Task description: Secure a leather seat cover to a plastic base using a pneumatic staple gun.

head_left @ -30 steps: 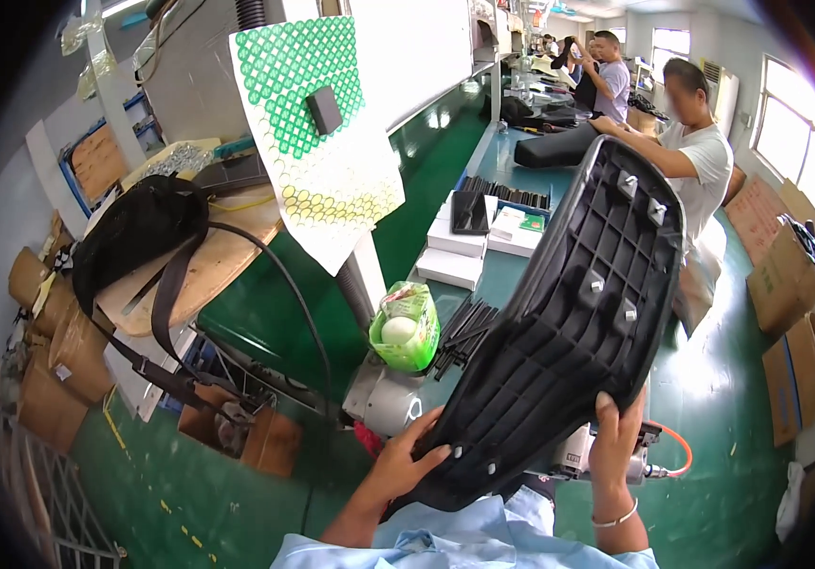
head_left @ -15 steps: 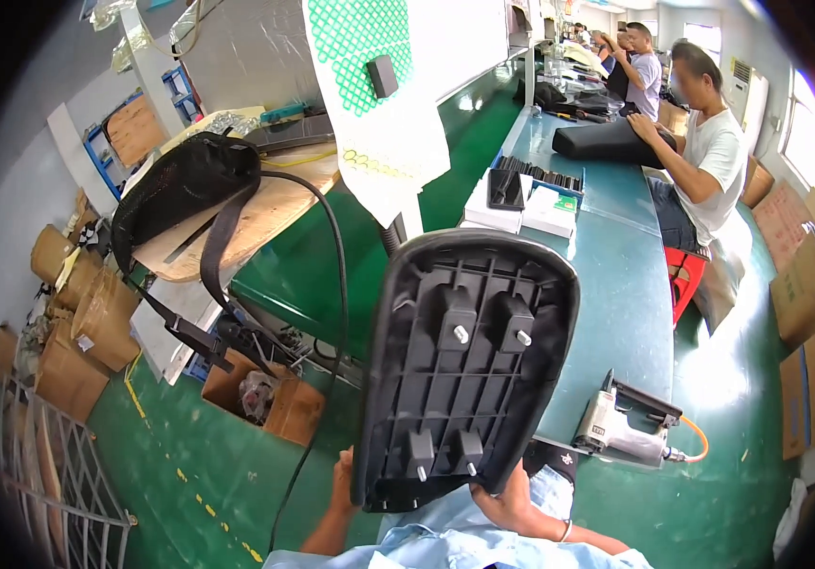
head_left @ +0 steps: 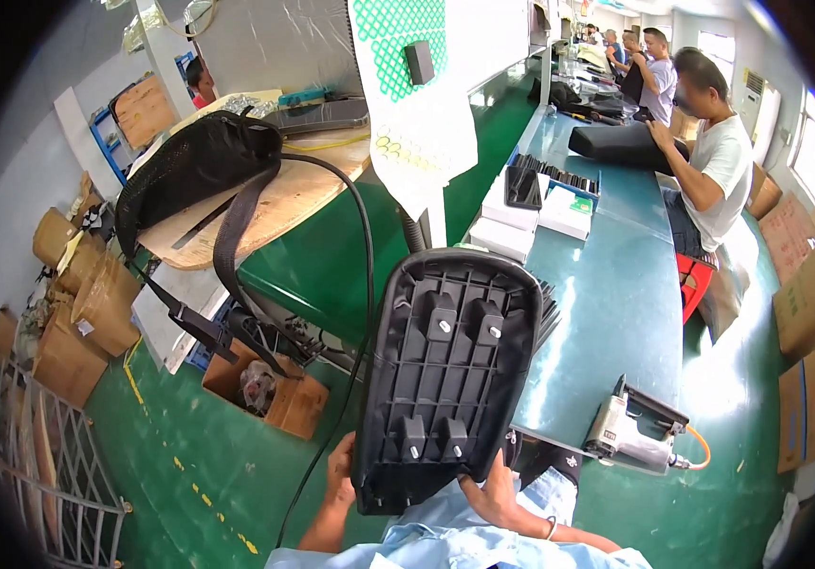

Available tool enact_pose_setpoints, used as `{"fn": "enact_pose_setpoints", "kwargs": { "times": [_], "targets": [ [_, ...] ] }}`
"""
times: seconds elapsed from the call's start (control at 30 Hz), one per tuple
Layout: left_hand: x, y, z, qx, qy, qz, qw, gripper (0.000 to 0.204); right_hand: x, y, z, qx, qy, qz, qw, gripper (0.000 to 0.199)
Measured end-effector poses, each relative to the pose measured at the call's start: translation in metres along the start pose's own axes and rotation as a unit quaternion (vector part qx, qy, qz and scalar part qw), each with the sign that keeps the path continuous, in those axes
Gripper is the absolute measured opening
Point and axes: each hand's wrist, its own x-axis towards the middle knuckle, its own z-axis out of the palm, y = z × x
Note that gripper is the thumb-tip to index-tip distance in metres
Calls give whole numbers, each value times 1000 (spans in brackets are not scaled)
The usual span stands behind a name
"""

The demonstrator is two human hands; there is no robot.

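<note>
Black seat (head_left: 443, 372): between the two hands and mostly above them, its ribbed plastic underside in view and its rounded end farthest from the fingers.
Left hand (head_left: 340, 471): grasping the seat's lower left edge, fingers curled in against the side.
Right hand (head_left: 495, 493): gripping the lower right corner, thumb at the rim; the fingers behind are partly hidden.
Weight and feel: probably light for its bulk; the ribbed shell looks stiff, the dark cover at the rim softer and perhaps a little slick.
Fragility: likely sturdy, though the cover could scuff and the pale studs (head_left: 444, 325) could catch or scratch.
Best hold: both long sides, nearer mid-length, should balance it better than the low grip, which leaves the far end top-heavy.
Nail gun (head_left: 630, 438): right of the right hand, lying apart from it on the corner of the bench (head_left: 607, 332).
Writing: a small label on the nail gun, and green print on a white box (head_left: 566, 212) above and right of the right hand; neither reads clearly.
</note>
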Motion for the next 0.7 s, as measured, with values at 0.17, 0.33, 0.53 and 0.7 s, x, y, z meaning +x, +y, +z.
{"fn": "enact_pose_setpoints", "kwargs": {
  "times": [0.17, 0.33, 0.53, 0.7],
  "targets": [
    [4, 27, 12, 28, -22, 11, 999, 86, 4, -13, -3, -50, -8, 3, 999, 63],
    [1, 25, 10, 74, 7, -25, 997, 88, 8, -17, -2, -47, -34, 33, 998, 66],
    [4, 11, -10, 129, 5, -10, 992, 87, 14, -15, 10, -71, -59, 7, 996, 72],
    [5, -18, -42, 139, 128, -43, 981, 83, 23, -14, 19, -28, -87, -111, 990, 76]
  ]
}}
